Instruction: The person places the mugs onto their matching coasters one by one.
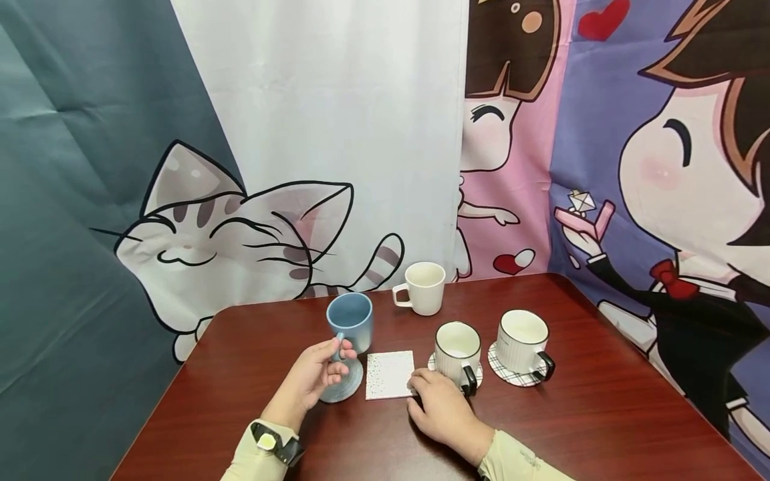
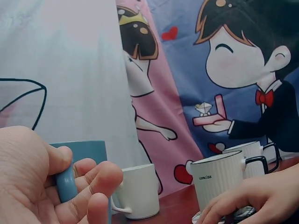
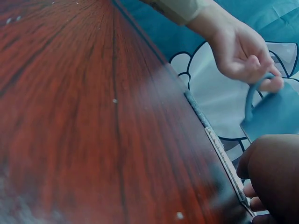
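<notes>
My left hand [image 1: 315, 371] pinches the handle of a blue mug [image 1: 351, 321] between thumb and fingers. The mug is upright, just behind a round grey-blue coaster [image 1: 344, 384], and in the right wrist view its base shows raised off the table. Palm down, my right hand [image 1: 442, 407] lies low at the table with its fingertips right at the right edge of a square speckled white coaster [image 1: 388, 375]. Close in front of those fingers stands a ribbed white mug [image 1: 455, 347] with a black handle, on a round checked coaster [image 1: 479, 375].
To the right, a second ribbed white mug [image 1: 520, 341] with a black handle sits on another checked coaster [image 1: 511, 379]. A plain white mug [image 1: 426, 290] stands at the back of the dark red wooden table [image 1: 252, 361]. Cartoon-printed curtains [image 1: 361, 133] hang behind the table.
</notes>
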Motion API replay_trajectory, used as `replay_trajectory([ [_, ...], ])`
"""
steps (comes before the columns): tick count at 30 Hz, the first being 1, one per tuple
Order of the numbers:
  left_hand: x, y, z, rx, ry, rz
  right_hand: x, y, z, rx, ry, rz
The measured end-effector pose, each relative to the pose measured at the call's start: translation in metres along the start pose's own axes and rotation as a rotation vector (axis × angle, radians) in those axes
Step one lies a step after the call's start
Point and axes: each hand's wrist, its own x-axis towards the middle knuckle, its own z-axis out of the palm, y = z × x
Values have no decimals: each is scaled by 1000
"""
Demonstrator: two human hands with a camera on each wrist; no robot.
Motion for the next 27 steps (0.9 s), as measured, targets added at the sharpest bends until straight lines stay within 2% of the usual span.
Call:
replay_trajectory([
  [6, -23, 2, -6, -12, 29, 7, -1, 3, 0, -2, 8, 0],
  [13, -37, 0, -15, -10, 29, 14, -1, 4, 0, 12, 20, 3],
  [19, -45, -11, -18, -7, 105, 9, -1, 4, 3, 15, 10, 11],
  [24, -49, -21, -17, -8, 173, 30, 0, 4, 3, 18, 16, 11],
  [27, -52, -26, -16, -12, 188, 47, 0, 4, 2, 19, 18, 7],
])
